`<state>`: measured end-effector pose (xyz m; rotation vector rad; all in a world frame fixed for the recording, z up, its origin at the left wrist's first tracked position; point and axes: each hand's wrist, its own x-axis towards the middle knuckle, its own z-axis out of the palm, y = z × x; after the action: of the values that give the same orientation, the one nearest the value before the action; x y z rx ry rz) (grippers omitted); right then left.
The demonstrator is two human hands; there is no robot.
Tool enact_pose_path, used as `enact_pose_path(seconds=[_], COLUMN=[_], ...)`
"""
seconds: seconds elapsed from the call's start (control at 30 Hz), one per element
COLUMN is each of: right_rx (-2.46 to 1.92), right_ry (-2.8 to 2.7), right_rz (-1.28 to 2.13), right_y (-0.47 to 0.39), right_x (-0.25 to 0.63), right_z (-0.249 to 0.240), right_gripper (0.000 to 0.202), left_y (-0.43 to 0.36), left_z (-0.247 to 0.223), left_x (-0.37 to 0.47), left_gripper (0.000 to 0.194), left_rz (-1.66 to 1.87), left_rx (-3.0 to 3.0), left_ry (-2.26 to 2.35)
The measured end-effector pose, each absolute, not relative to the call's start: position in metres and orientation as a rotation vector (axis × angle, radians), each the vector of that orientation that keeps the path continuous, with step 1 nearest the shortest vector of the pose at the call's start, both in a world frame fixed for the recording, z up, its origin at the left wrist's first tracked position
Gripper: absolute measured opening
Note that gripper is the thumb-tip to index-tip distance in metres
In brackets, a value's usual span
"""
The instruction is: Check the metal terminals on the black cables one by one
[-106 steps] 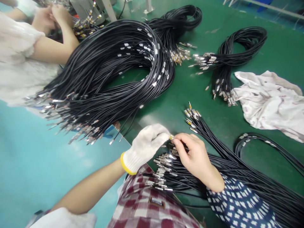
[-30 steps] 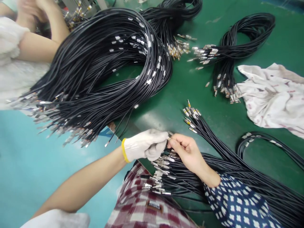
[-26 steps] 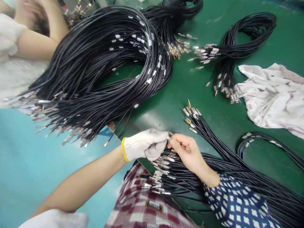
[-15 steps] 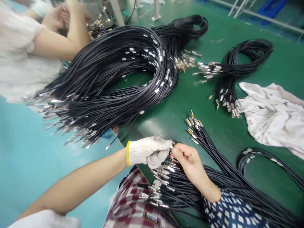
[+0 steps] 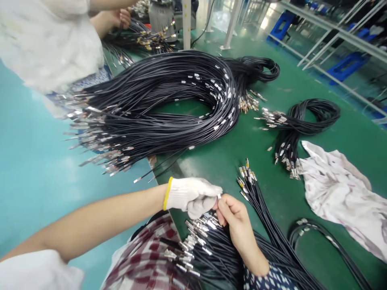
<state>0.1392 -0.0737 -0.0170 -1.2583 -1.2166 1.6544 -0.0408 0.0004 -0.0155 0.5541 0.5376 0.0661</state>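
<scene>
My left hand [image 5: 195, 197], in a white knitted glove with a yellow cuff, is closed in a pinch. Facing it, my bare right hand [image 5: 237, 217] is also closed, thumb against forefinger. Between the fingertips shows the small silvery end of a cable [image 5: 219, 196]; the rest of that cable is hidden by my fingers. Just below both hands lies a thick bundle of black cables [image 5: 217, 249] with metal-tipped ends pointing left. A thinner cable bundle [image 5: 266, 213] with silver and yellowish tips runs past my right hand.
A large looped heap of black cables [image 5: 169, 133] overhangs the left edge of the green table [image 5: 208, 165]. A smaller coil [image 5: 314, 117] and a crumpled white cloth [image 5: 335, 185] lie at right. Behind the heap, a co-worker in white [image 5: 54, 44] stands beside more cables.
The view has shifted, so the cable heap and cloth appear lower and more of the background shows. Both hands stay together at the cable end.
</scene>
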Motion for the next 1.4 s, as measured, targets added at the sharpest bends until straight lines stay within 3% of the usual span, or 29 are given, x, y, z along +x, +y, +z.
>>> enact_pose_path(seconds=[0.3,1.1,1.2,1.33,1.4], right_rx=[-1.344,-1.276,-1.250,-1.297,-1.320], right_ry=[-1.233,-1.256,-1.314,-1.391,-1.400], right_rz=[1.465,1.555,1.518,1.519,1.558], right_y=[-0.075,-0.072,-0.073,-0.072,-0.071], right_x=[0.136,0.137,0.138,0.137,0.136], right_z=[-0.016,-0.015,-0.015,-0.014,-0.013], right_gripper=[0.042,0.041,0.039,0.039,0.040], left_y=[0.002,0.005,0.004,0.008,0.016], left_z=[-0.012,-0.016,-0.004,0.010,0.005], left_x=[-0.039,-0.043,-0.044,-0.027,-0.008], left_gripper=[0.058,0.056,0.050,0.038,0.033], left_rz=[0.019,-0.028,0.143,0.752,0.797], left_rx=[0.582,0.566,0.661,0.781,0.679], left_ry=[0.555,0.589,0.721,0.747,0.635])
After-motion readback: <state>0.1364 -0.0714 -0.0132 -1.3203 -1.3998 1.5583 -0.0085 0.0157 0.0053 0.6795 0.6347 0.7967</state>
